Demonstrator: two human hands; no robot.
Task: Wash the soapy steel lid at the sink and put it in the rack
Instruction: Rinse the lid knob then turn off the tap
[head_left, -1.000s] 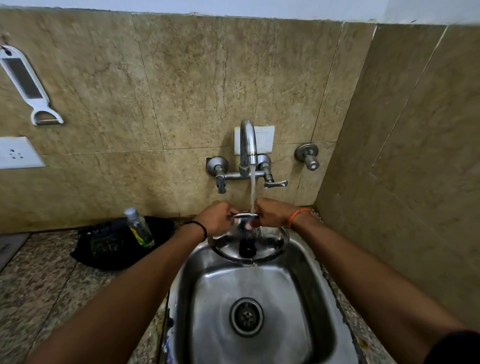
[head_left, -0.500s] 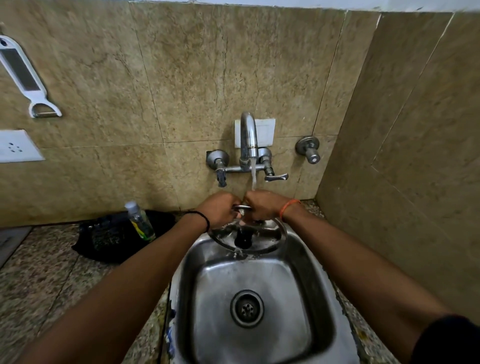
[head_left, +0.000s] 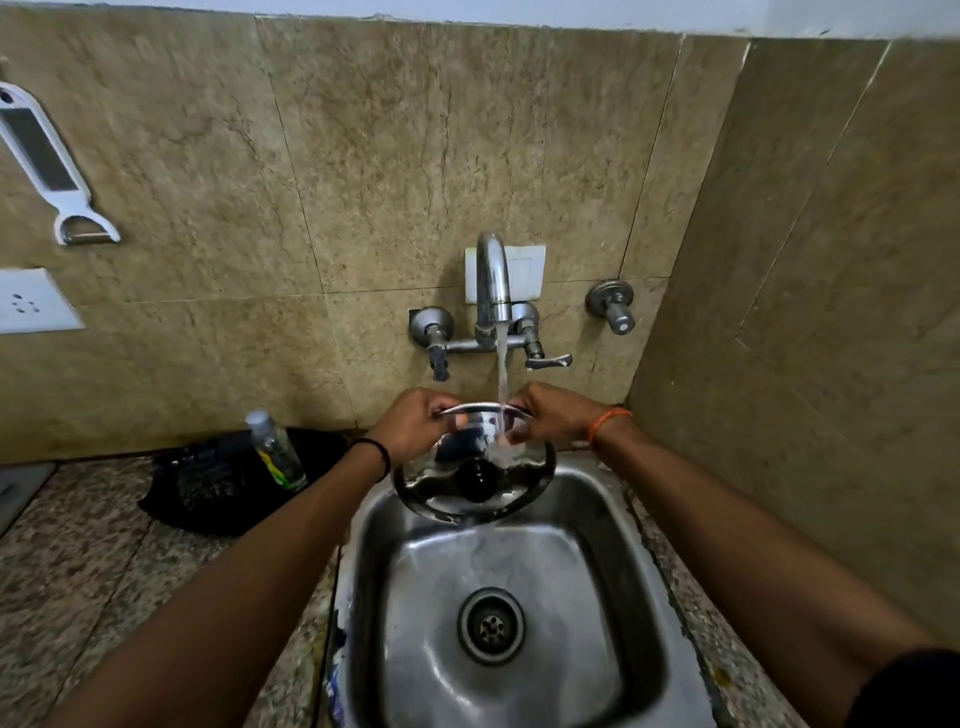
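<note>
A round steel lid (head_left: 441, 488) with a black knob in its middle is held over the back of the steel sink (head_left: 613, 519), tilted towards me. My left hand (head_left: 415, 423) grips its upper rim on the left and my right hand (head_left: 556, 415) grips the rim on the right. Water runs from the curved tap (head_left: 492, 275) onto the lid between my hands. No rack is in view.
A clear bottle (head_left: 275, 449) stands against a black bag (head_left: 208, 483) on the speckled counter left of the sink. A white peeler (head_left: 47, 161) and a socket plate (head_left: 31, 301) are on the tiled wall. A tiled side wall closes in the right.
My hands have spread apart along the lid's rim. The lid's face has tipped more towards me, and the stream falls on it between my hands.
</note>
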